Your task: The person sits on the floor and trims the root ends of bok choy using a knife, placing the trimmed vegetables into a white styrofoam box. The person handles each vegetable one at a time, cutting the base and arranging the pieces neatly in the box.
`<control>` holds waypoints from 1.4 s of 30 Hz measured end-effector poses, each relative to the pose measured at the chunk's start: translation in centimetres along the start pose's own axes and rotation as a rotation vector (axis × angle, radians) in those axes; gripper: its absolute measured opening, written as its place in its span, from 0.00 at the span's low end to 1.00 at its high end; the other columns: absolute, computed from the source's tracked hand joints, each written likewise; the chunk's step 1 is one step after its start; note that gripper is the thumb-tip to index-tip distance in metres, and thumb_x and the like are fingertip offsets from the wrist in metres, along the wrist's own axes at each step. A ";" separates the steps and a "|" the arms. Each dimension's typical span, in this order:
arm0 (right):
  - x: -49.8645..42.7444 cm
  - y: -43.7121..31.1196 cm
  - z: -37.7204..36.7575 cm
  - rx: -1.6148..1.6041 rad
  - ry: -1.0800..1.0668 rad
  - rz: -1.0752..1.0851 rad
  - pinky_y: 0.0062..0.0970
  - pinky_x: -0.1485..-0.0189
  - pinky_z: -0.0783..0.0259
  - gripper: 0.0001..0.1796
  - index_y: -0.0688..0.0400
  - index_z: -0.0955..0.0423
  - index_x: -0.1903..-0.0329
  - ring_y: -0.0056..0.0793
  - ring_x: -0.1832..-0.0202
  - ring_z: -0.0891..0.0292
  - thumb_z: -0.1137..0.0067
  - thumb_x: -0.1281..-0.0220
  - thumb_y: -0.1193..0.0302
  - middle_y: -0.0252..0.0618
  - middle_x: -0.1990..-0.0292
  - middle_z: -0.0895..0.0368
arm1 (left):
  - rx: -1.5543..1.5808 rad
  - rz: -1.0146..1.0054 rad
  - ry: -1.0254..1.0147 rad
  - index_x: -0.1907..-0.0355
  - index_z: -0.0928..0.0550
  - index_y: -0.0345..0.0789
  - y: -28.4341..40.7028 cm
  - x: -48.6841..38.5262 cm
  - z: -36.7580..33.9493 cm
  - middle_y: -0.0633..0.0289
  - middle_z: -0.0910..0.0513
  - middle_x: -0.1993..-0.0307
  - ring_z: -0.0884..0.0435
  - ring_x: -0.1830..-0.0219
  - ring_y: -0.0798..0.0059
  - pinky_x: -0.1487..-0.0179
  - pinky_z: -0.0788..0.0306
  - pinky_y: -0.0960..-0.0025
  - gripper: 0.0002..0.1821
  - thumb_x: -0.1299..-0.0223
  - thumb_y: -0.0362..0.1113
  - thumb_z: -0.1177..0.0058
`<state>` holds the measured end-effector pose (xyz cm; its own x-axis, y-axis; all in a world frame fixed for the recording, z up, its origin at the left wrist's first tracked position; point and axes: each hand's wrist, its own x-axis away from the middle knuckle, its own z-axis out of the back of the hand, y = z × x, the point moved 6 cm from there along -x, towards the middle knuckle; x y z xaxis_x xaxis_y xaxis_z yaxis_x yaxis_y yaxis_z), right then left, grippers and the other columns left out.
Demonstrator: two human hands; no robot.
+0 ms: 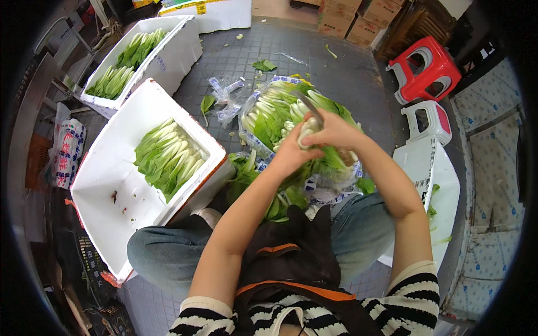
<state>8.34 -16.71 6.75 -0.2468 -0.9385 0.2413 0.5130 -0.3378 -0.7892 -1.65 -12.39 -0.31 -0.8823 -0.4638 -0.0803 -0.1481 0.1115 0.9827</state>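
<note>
My left hand [293, 153] is closed around the white stem base of a leafy green vegetable [310, 127], its leaves hanging down towards my lap. Against the same stems lie the fingers of my right hand [332, 131], which also grips a knife; its curved blade [309, 103] points up and left, and its handle shows below the palm. Beneath both hands an opened plastic bag [251, 138] is full of more greens with pale stems. Loose leaves [286, 203] lie between my knees.
At left stands a white foam box [122, 168] with stacked greens; behind it is another foam box [168, 54] with greens. A foam box [445, 189] with leaf scraps is at right, near a red stool [428, 69] and a white stool [420, 122]. Cardboard boxes [340, 19] stand at the back.
</note>
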 end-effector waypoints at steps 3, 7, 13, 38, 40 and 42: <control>-0.4 1.4 -2.9 -0.407 -0.027 -0.161 0.21 0.69 0.31 0.34 0.61 0.40 0.42 0.20 0.76 0.30 0.36 0.52 0.67 0.40 0.63 0.27 | 0.256 0.155 0.114 0.49 0.28 0.35 -1.8 1.5 3.1 0.65 0.22 0.59 0.24 0.57 0.78 0.51 0.31 0.69 0.26 0.54 0.33 0.36; 0.2 3.4 -3.1 -0.462 0.062 -0.352 0.24 0.75 0.31 0.31 0.62 0.42 0.43 0.21 0.81 0.35 0.40 0.47 0.67 0.38 0.66 0.31 | 0.519 0.339 0.217 0.48 0.28 0.35 -4.5 4.7 6.0 0.63 0.22 0.57 0.23 0.56 0.72 0.51 0.30 0.66 0.24 0.49 0.35 0.40; 2.2 4.2 -6.1 -0.363 -0.001 -0.276 0.24 0.76 0.33 0.27 0.63 0.35 0.51 0.22 0.74 0.33 0.37 0.49 0.61 0.37 0.65 0.31 | 0.581 0.314 0.292 0.52 0.25 0.35 -5.7 7.8 6.0 0.65 0.22 0.57 0.24 0.55 0.74 0.51 0.33 0.68 0.22 0.51 0.35 0.39; 3.0 -0.7 -10.3 0.066 -0.239 0.422 0.28 0.68 0.31 0.10 0.64 0.23 0.64 0.37 0.73 0.26 0.41 0.47 0.71 0.47 0.74 0.24 | 0.316 0.521 -0.052 0.57 0.23 0.32 -2.9 14.6 6.2 0.66 0.21 0.64 0.25 0.62 0.77 0.53 0.32 0.74 0.24 0.63 0.31 0.36; 2.6 -0.1 -10.5 0.181 -0.176 0.404 0.30 0.67 0.31 0.10 0.64 0.23 0.65 0.41 0.72 0.26 0.42 0.46 0.69 0.48 0.73 0.24 | 0.139 0.488 -0.014 0.56 0.23 0.32 -2.4 14.7 6.8 0.66 0.21 0.64 0.26 0.62 0.79 0.53 0.33 0.75 0.25 0.63 0.31 0.35; 2.3 0.2 -10.3 0.267 -0.026 0.404 0.32 0.67 0.31 0.11 0.63 0.24 0.66 0.45 0.71 0.26 0.43 0.45 0.68 0.49 0.73 0.24 | 0.063 0.445 0.046 0.54 0.24 0.34 -1.6 15.0 7.3 0.67 0.22 0.61 0.27 0.60 0.80 0.51 0.33 0.75 0.27 0.63 0.30 0.35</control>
<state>-0.55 -18.22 1.33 0.0345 -0.9987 -0.0376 0.7573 0.0507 -0.6510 -17.92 -13.09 -4.29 -0.8457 -0.3971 0.3565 0.2129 0.3615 0.9077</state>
